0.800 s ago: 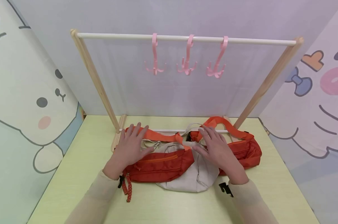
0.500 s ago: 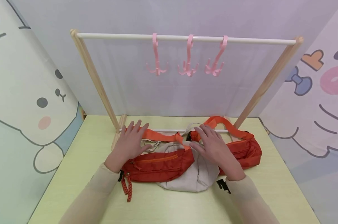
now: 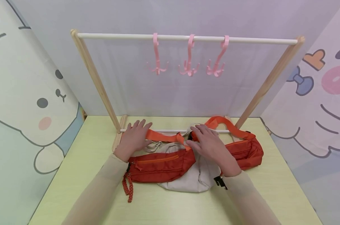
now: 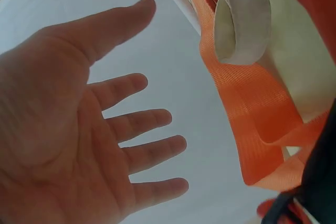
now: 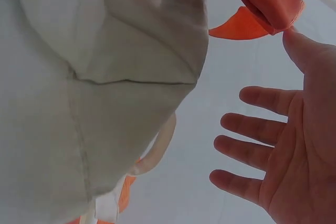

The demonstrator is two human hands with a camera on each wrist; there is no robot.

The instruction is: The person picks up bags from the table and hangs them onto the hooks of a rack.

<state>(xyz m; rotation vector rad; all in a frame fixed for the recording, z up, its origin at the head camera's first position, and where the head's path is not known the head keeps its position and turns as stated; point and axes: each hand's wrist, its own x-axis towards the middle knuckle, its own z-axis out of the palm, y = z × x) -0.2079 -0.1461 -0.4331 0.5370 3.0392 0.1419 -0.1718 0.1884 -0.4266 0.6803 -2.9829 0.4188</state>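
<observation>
Both hands hover with fingers spread over a pile of waist bags in the head view. My left hand (image 3: pixel 134 137) is above the far left end of a red waist bag (image 3: pixel 158 175) and its orange strap (image 3: pixel 162 137). Over the beige bag (image 3: pixel 192 182) is my right hand (image 3: pixel 209 143), with a second red waist bag (image 3: pixel 244 153) to its right. In the left wrist view the open palm stands apart from the orange webbing (image 4: pixel 236 93). The right wrist view shows straight fingers beside the beige cloth (image 5: pixel 136 114), with the thumb tip right at a red edge.
Behind the bags stands a wooden rack with a white top rail (image 3: pixel 116 36). From it hang three pink hooks, left (image 3: pixel 157 56), middle (image 3: pixel 190 56) and right (image 3: pixel 221 56). A black buckle (image 3: pixel 220 182) lies near the right sleeve on the pale table (image 3: pixel 170 209).
My left hand has moved slightly forward and right, my right hand slightly forward and left. The pink hooks have swung a little. The bags lie as before.
</observation>
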